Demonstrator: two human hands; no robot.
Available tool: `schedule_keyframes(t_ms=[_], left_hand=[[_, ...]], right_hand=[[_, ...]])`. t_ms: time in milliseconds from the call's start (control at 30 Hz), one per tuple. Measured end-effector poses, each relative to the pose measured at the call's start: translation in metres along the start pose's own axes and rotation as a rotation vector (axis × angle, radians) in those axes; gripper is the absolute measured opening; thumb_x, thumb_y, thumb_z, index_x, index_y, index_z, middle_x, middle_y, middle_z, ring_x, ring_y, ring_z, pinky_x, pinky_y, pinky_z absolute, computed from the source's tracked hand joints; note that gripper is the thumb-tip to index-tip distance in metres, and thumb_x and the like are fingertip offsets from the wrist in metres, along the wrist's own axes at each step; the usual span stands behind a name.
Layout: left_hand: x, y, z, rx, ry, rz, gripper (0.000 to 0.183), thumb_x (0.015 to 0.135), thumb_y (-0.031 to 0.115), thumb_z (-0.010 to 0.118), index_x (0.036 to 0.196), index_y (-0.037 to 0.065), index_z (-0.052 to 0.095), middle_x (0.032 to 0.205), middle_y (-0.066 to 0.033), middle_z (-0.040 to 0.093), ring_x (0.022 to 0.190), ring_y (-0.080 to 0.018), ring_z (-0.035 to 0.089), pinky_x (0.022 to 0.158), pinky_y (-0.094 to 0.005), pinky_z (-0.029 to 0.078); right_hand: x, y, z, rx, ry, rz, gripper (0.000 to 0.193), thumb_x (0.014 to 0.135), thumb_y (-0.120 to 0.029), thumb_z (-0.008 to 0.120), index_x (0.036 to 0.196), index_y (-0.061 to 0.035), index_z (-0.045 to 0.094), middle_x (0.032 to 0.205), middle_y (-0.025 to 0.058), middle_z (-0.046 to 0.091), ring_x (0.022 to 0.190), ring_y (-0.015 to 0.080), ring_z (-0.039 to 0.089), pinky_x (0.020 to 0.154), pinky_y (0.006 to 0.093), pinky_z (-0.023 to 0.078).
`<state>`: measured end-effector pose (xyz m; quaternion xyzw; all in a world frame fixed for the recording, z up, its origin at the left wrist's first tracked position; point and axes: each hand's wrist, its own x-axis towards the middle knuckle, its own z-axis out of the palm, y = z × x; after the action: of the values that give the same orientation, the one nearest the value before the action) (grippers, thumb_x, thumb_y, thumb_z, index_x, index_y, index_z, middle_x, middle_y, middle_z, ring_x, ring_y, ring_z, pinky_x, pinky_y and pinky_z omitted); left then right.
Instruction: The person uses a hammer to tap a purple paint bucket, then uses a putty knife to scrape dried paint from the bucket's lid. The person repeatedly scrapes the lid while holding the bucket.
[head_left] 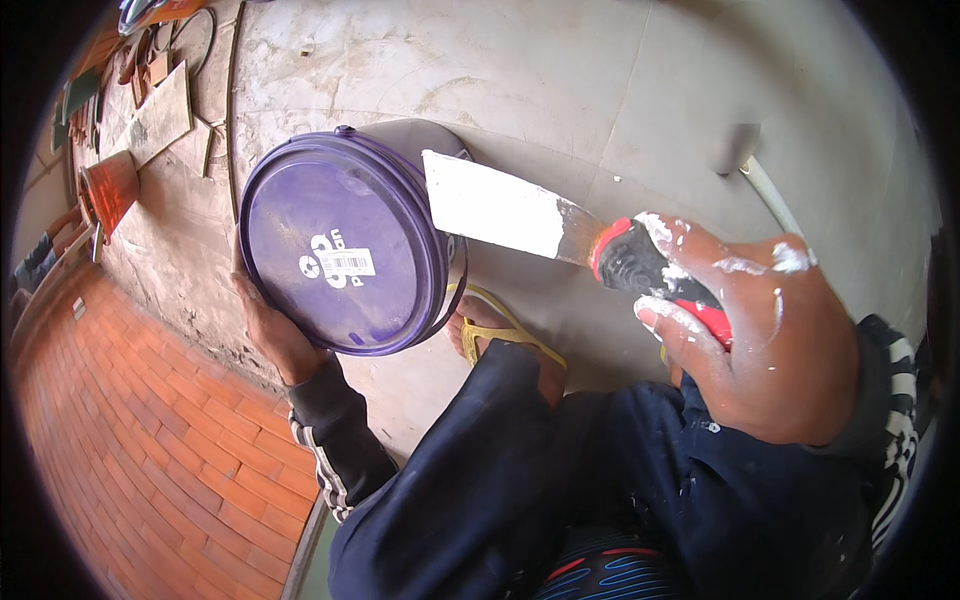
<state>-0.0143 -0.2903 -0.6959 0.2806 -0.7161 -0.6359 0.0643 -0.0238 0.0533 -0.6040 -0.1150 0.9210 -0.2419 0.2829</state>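
Bucket with round purple plastic lid (pixel 352 225), at ten o'clock, is steadied by the left hand (pixel 278 335), whose finger closure cannot be told; white-coated, red-and-black-handled metal putty knife (pixel 562 228), clamped in the right hand (pixel 775 320), is best kept level.

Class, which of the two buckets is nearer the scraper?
The purple-lidded bucket, right beside the scraper; the orange bucket is well away, toward the left edge.

Grey flr. (pixel 540 70) carries purple bkt. (pixel 310 205), yellow sandal (pixel 505 333) & pale-handled tool (pixel 770 195).
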Motion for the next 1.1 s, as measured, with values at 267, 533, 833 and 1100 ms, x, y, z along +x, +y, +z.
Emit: schedule_keyframes(t_ms=[267, 533, 833, 1100], left_hand=[[0.002, -0.005, -0.004, 0.100, 0.033, 0.044, 0.051, 0.101, 0.035, 0.024, 0.136, 0.000, 0.038, 0.136, -0.0125, 0.042, 0.122, -0.0215, 0.042, 0.104, -0.0331, 0.031], [0.006, -0.007, -0.008, 0.119, -0.018, 0.091, 0.050, 0.101, 0.035, 0.026, 0.135, 0.001, 0.040, 0.135, -0.0111, 0.044, 0.120, -0.0191, 0.043, 0.104, -0.0310, 0.032], [0.007, -0.011, -0.013, 0.306, 0.090, 0.068, 0.050, 0.101, 0.034, 0.025, 0.134, 0.000, 0.041, 0.132, -0.0122, 0.045, 0.117, -0.0178, 0.044, 0.102, -0.0307, 0.032], [0.007, -0.016, -0.019, 0.247, 0.048, 0.072, 0.050, 0.101, 0.035, 0.026, 0.138, 0.002, 0.036, 0.136, -0.0114, 0.041, 0.119, -0.0199, 0.044, 0.103, -0.0321, 0.033]], right_hand=[[0.011, 0.001, -0.019, -0.070, 0.085, -0.229, 0.040, 0.074, -0.014, 0.073, 0.108, 0.0011, 0.059, 0.098, 0.0189, 0.063, 0.076, 0.0326, 0.056, 0.071, 0.0374, 0.044], [0.044, 0.062, 0.029, 0.308, -0.102, -0.123, 0.047, 0.082, -0.034, 0.063, 0.110, 0.0037, 0.061, 0.100, 0.0243, 0.063, 0.087, 0.0363, 0.060, 0.082, 0.0379, 0.046], [0.012, 0.035, 0.021, 0.264, -0.004, -0.079, 0.042, 0.075, -0.022, 0.071, 0.106, 0.0059, 0.062, 0.102, 0.0240, 0.063, 0.079, 0.0330, 0.058, 0.078, 0.0369, 0.044], [0.002, 0.027, 0.018, 0.223, -0.026, -0.011, 0.043, 0.075, -0.022, 0.072, 0.106, 0.0062, 0.062, 0.096, 0.0237, 0.065, 0.075, 0.0314, 0.062, 0.072, 0.0347, 0.047]])
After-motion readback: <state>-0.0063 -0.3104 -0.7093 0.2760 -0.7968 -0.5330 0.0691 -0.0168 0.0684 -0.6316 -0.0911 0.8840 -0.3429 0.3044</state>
